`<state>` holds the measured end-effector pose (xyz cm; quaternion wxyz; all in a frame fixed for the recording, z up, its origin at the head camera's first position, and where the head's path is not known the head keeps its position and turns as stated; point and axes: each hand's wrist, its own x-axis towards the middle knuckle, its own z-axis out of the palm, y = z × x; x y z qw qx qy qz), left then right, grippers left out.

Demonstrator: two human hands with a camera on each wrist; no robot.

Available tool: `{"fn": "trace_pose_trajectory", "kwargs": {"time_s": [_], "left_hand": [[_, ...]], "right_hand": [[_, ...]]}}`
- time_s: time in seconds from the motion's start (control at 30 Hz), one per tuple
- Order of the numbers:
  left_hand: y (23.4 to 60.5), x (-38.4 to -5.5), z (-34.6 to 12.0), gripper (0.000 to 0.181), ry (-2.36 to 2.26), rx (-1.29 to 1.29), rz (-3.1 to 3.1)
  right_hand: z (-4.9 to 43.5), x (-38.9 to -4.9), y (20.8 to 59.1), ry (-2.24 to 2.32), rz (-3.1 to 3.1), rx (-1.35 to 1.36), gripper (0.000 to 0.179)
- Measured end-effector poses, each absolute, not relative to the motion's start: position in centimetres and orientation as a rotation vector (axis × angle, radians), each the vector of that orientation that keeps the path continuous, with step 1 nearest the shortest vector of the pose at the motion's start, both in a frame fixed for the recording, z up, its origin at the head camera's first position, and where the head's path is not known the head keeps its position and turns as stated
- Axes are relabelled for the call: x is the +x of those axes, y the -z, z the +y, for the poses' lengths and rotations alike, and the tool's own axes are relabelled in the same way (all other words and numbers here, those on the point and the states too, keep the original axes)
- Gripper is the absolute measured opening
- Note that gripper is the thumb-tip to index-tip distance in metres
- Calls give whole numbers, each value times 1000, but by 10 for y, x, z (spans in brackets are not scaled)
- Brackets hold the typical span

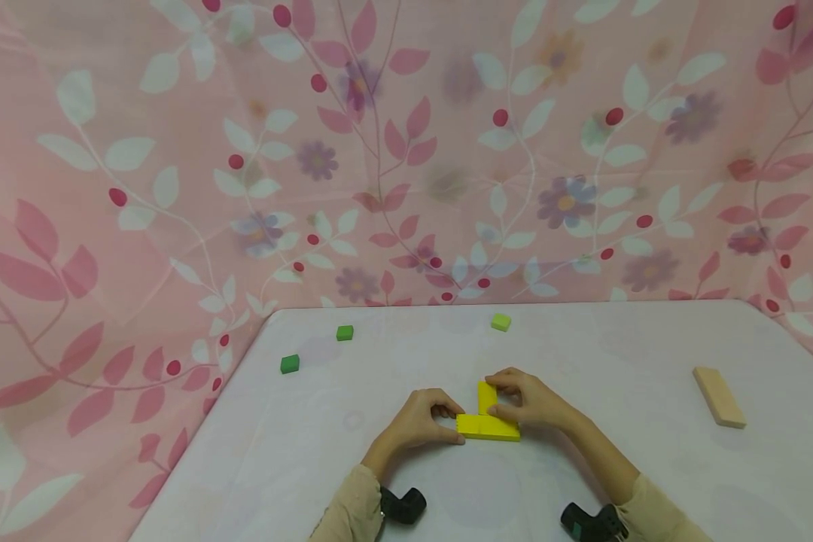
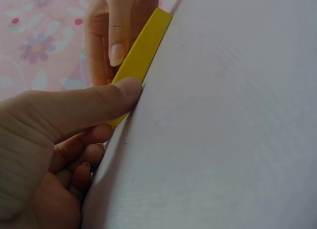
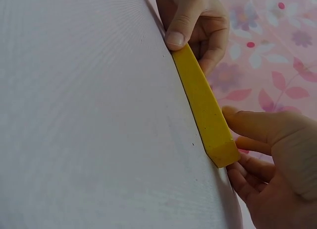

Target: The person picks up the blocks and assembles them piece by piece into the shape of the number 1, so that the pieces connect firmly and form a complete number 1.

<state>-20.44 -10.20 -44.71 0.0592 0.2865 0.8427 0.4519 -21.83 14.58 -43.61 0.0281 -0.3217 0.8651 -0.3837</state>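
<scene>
Two yellow blocks meet on the white table in the head view. The front yellow block [image 1: 497, 430] lies crosswise, and the rear yellow block [image 1: 485, 397] runs away from its back side. My left hand [image 1: 421, 416] pinches the left end of the front block between thumb and fingers. With thumb and fingertips, my right hand [image 1: 530, 399] holds the rear block. In the left wrist view the front block's long yellow side [image 2: 143, 48] shows beyond the left thumb. The right wrist view shows its near end [image 3: 223, 153]; the rear block is hidden there.
Two dark green blocks [image 1: 290, 364] [image 1: 345, 333] sit toward the table's far left. A light green block [image 1: 501, 322] is near the back edge. At the right lies a flat plain wooden plank [image 1: 720, 397]. A pink floral cloth [image 1: 406, 188] hangs behind the white table [image 1: 616, 346].
</scene>
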Motion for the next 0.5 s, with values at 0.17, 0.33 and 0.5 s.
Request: {"fn": "trace_pose_trajectory", "kwargs": {"time_s": [0.17,0.33,0.5], "left_hand": [[447,-205,-102,32,-1354,865,2558],[447,-205,-102,32,-1357,846,2552],[447,-204,-101,31,-1362,834,2548]], "right_hand": [[146,-217,435,1193,2645,-1034,49],[146,-217,434,1187,2630,-1049,49],[146,-218,435,1179,2624,-1036,50]]}}
